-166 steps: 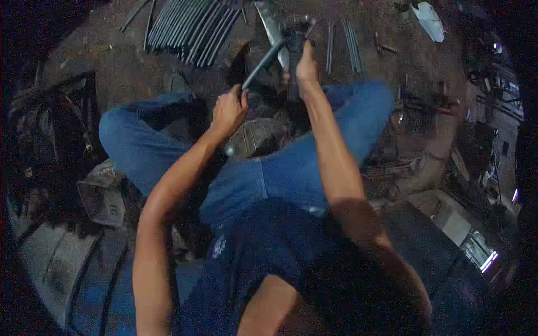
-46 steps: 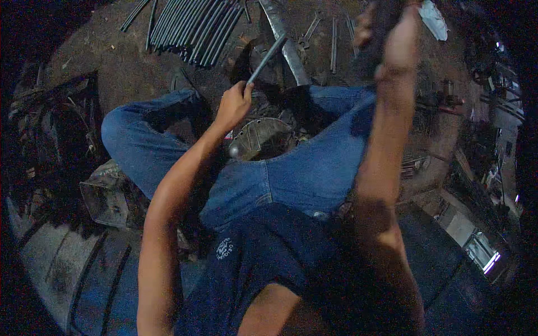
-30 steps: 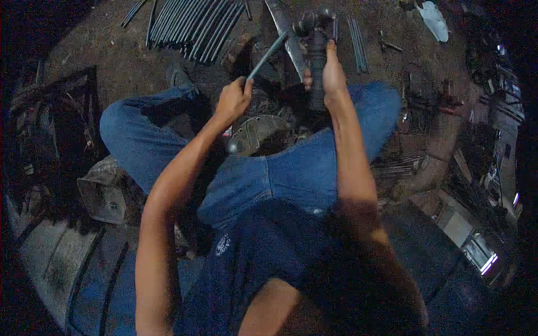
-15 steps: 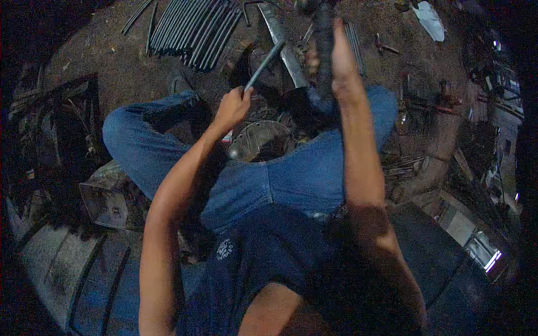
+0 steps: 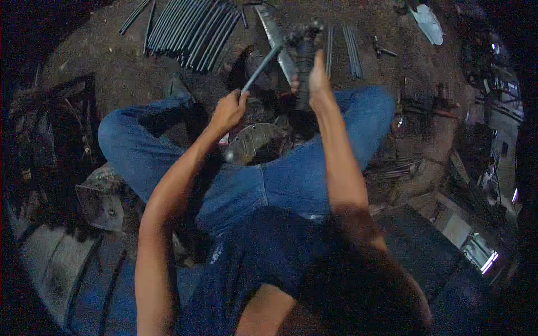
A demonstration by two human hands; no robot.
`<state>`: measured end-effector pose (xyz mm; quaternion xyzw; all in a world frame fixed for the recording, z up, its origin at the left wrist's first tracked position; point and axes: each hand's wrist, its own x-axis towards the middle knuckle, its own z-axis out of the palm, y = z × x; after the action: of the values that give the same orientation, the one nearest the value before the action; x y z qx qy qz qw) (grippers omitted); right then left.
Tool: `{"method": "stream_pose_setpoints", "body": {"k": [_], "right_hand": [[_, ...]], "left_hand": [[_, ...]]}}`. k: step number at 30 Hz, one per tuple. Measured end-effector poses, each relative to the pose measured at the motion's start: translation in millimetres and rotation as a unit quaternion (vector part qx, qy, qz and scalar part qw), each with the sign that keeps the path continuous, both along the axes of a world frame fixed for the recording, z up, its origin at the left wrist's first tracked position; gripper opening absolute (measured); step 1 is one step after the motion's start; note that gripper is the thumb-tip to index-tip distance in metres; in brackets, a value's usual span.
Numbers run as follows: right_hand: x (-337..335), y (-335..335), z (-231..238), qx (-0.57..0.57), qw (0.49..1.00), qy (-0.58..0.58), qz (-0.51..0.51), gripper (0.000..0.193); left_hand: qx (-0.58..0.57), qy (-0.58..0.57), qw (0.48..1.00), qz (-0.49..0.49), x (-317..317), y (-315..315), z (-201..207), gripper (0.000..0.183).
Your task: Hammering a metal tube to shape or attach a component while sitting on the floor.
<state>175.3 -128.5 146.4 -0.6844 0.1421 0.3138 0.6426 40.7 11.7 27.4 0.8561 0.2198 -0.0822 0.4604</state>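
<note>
My left hand (image 5: 228, 111) is closed round the lower end of a grey metal rod (image 5: 259, 70), which slants away up to the right. In my right hand (image 5: 318, 84) is a hammer (image 5: 305, 63) with a thick, dark, wrapped handle. The fingers curl round that handle and the thumb side points away from me. The hammer's head, dim and partly blurred, is close to the rod's far end; whether they touch I cannot tell. Beneath the rod's far end is a dark shape I cannot make out, with a long flat metal strip (image 5: 271, 29) beyond it.
A row of grey rods (image 5: 193, 31) lies on the ground at the far left. More rods (image 5: 352, 50) lie right of the hammer, near a small T-shaped tool (image 5: 383, 49). A white sheet (image 5: 428, 23) is at the far right. A round metal piece (image 5: 252, 143) sits between my legs.
My right hand has swung down and to the left with the hammer, bringing its head close to the rod's far end. My left hand keeps its hold on the rod, nearly unmoved.
</note>
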Motion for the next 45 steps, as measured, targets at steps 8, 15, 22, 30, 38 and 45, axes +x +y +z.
{"method": "stream_pose_setpoints", "body": {"k": [8, 15, 22, 30, 38, 45], "right_hand": [[-17, -62, -36, -0.021, 0.999, 0.010, -0.042, 0.058], [-21, -11, 3, -0.056, 0.995, 0.077, -0.032, 0.055], [22, -4, 111, 0.016, 0.954, -0.290, -0.079, 0.059], [3, 19, 49, -0.169, 0.967, -0.189, -0.013, 0.064], [-11, -34, -8, 0.014, 0.999, -0.028, 0.012, 0.062], [-37, -28, -21, -0.088, 0.995, 0.007, -0.043, 0.055]], "left_hand": [[-0.046, -0.044, 0.998, 0.015, -1, -15, -3, 0.039], [-0.009, -0.001, 1.000, 0.001, 3, -10, 14, 0.040], [0.008, -0.002, 1.000, 0.030, 2, -11, 15, 0.039], [0.017, 0.000, 1.000, 0.005, 4, -11, 18, 0.032], [-0.012, -0.023, 0.999, 0.022, 3, -13, 13, 0.036], [0.006, 0.017, 1.000, -0.006, 0, -5, 4, 0.040]]}}
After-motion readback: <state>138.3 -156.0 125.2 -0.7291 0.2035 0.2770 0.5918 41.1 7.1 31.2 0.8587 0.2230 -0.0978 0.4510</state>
